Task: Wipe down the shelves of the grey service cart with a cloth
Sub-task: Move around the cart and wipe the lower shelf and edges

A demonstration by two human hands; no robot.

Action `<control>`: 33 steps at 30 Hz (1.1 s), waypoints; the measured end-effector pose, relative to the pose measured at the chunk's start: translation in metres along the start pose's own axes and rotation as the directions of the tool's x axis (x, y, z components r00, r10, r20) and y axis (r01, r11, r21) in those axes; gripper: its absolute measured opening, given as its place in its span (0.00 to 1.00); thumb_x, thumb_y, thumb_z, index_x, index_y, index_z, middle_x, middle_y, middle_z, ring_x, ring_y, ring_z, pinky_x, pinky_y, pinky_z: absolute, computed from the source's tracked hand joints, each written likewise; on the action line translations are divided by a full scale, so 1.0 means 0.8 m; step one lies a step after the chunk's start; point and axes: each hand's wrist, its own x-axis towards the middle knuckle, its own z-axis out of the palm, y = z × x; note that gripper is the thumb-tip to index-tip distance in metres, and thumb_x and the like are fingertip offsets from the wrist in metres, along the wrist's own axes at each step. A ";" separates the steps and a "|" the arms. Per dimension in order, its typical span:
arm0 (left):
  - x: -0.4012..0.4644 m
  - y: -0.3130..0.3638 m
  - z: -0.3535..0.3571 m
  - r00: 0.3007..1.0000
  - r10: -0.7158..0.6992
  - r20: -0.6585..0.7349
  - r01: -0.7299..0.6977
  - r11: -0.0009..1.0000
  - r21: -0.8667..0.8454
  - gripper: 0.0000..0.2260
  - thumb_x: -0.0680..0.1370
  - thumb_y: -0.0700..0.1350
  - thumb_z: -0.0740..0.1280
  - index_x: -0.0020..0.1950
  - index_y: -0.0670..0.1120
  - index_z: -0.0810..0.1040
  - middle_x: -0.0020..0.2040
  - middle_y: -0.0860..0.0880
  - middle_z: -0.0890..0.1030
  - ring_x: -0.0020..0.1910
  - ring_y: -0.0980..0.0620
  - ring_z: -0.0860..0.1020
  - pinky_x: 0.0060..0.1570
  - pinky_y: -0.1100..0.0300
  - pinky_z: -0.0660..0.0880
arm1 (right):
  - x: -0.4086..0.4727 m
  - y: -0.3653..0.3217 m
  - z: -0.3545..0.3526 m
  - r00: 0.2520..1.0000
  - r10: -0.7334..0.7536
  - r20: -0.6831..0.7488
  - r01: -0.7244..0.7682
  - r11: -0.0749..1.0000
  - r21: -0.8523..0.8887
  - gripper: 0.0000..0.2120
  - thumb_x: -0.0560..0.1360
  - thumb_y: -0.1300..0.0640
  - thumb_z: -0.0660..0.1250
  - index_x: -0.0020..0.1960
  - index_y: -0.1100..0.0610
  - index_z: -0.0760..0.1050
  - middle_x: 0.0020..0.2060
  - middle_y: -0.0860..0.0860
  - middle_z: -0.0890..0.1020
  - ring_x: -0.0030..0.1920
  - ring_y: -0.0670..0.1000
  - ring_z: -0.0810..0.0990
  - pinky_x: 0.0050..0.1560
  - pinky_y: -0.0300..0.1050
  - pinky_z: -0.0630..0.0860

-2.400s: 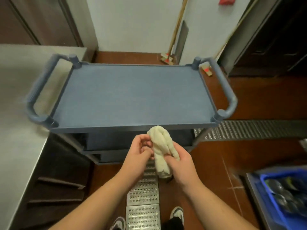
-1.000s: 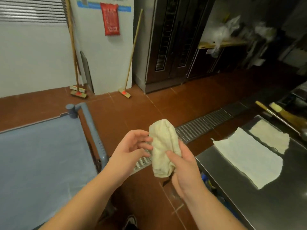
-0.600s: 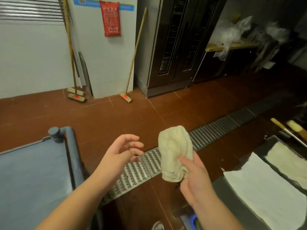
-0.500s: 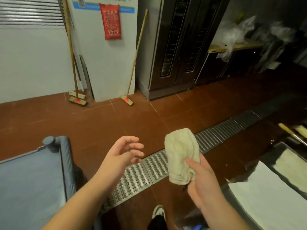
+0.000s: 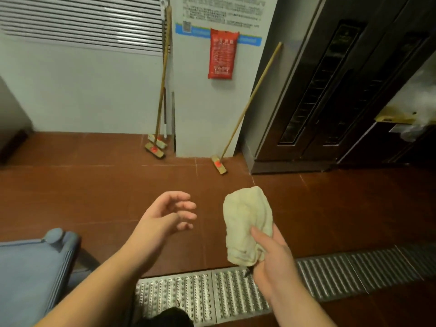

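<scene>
The right hand point(image 5: 273, 263) has its grip around a bunched cloth point(image 5: 247, 223), held up over the floor. The left hand point(image 5: 165, 218) hangs beside it, fingers loose, holding nothing. The cart point(image 5: 30, 270) stands at lower left, apart from both.

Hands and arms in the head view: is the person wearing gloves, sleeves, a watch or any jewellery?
No. The left hand and right hand are both bare, without gloves. No ring, watch or wristband shows on either. Both forearms are uncovered as far as the bottom edge of the picture, so no sleeve is in view. No markings or tattoos can be made out on them.
</scene>
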 end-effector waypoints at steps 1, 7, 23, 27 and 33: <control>0.016 0.004 -0.010 0.999 0.000 -0.033 0.000 1.000 -0.011 0.17 0.70 0.28 0.60 0.55 0.41 0.77 0.51 0.39 0.81 0.45 0.44 0.80 0.48 0.47 0.77 | 0.020 -0.005 0.014 0.999 0.016 0.033 -0.016 1.000 -0.004 0.17 0.77 0.68 0.63 0.62 0.54 0.78 0.54 0.56 0.85 0.54 0.58 0.85 0.55 0.55 0.78; 0.151 0.043 -0.077 0.982 0.048 -0.181 -0.055 0.998 -0.034 0.19 0.74 0.24 0.55 0.58 0.40 0.75 0.49 0.42 0.81 0.45 0.45 0.81 0.48 0.48 0.78 | 0.165 -0.026 0.126 0.990 0.078 0.116 -0.071 0.996 -0.057 0.17 0.78 0.67 0.63 0.63 0.53 0.77 0.55 0.57 0.85 0.55 0.59 0.84 0.59 0.58 0.77; 0.449 0.182 -0.377 0.803 0.069 -0.593 -0.152 0.984 -0.091 0.17 0.73 0.27 0.58 0.58 0.41 0.75 0.50 0.40 0.80 0.44 0.44 0.80 0.49 0.47 0.77 | 0.549 -0.007 0.562 0.843 0.316 0.436 -0.200 0.936 -0.291 0.20 0.77 0.64 0.63 0.68 0.53 0.73 0.59 0.57 0.83 0.57 0.59 0.83 0.55 0.55 0.81; 0.504 0.206 -0.455 0.678 0.090 -0.730 -0.203 0.977 -0.069 0.18 0.75 0.25 0.56 0.59 0.39 0.74 0.50 0.40 0.80 0.45 0.42 0.79 0.52 0.44 0.76 | 0.633 0.031 0.678 0.757 0.399 0.517 -0.197 0.894 -0.402 0.20 0.79 0.64 0.61 0.69 0.52 0.73 0.59 0.57 0.83 0.58 0.60 0.83 0.56 0.56 0.80; 0.556 0.238 -0.572 0.353 0.066 -0.933 -0.295 0.955 -0.044 0.17 0.76 0.27 0.58 0.58 0.43 0.75 0.51 0.39 0.81 0.44 0.43 0.81 0.48 0.47 0.78 | 0.725 0.102 0.882 0.466 0.619 0.632 -0.168 0.764 -0.623 0.18 0.80 0.64 0.61 0.68 0.52 0.75 0.59 0.57 0.83 0.59 0.60 0.82 0.63 0.60 0.76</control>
